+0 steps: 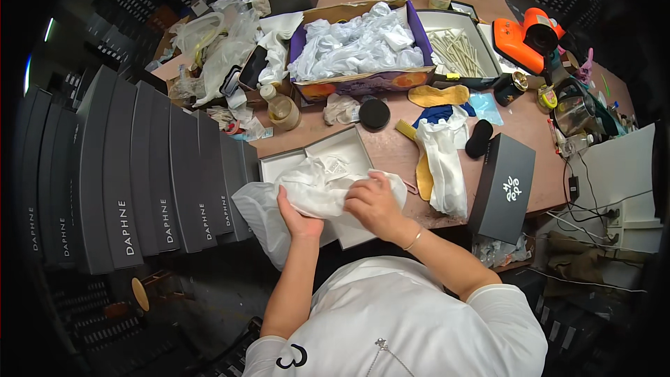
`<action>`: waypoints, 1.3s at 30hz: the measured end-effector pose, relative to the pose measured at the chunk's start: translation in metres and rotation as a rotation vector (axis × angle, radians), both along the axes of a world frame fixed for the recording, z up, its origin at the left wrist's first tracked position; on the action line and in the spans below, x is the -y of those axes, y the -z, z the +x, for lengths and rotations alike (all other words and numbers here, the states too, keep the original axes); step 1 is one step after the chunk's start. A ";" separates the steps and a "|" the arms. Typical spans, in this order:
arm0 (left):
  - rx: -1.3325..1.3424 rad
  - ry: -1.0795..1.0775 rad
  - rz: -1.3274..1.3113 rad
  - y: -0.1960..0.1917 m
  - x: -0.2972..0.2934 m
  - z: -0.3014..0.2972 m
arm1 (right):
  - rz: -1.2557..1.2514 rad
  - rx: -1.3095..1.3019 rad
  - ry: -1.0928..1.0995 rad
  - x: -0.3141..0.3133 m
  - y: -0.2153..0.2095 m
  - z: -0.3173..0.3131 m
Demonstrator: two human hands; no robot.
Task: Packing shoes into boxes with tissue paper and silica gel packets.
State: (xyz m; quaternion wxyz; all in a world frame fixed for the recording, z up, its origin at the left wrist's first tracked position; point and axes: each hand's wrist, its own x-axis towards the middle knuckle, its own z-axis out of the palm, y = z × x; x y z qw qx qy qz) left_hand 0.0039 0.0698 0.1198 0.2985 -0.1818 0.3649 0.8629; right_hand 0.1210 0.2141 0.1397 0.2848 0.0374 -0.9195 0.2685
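My left hand [296,218] and my right hand [375,202] both grip a bundle of white tissue paper and cloth [317,188]. The bundle lies over an open white shoe box [335,150] at the near edge of the brown table [537,132]. Part of the white material [262,220] hangs off the box's left side, below my left hand. A thin bracelet shows on my right wrist.
A row of dark grey shoe boxes [139,174] stands on end at my left. A dark box lid [504,188] lies at my right. Behind are a cardboard box of white tissue [359,45], a white bag with yellow insoles [443,160], an orange tool [527,38] and bottles.
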 end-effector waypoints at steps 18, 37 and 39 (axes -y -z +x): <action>-0.191 -0.062 -0.173 -0.044 0.097 0.019 | -0.616 0.508 -0.172 0.047 -0.009 0.054; -1.507 0.823 -1.090 -0.084 0.010 -0.021 | -0.700 0.221 0.607 -0.049 0.108 0.101; -1.502 1.113 -1.126 -0.052 0.002 -0.015 | -0.372 0.175 0.661 -0.041 0.078 0.098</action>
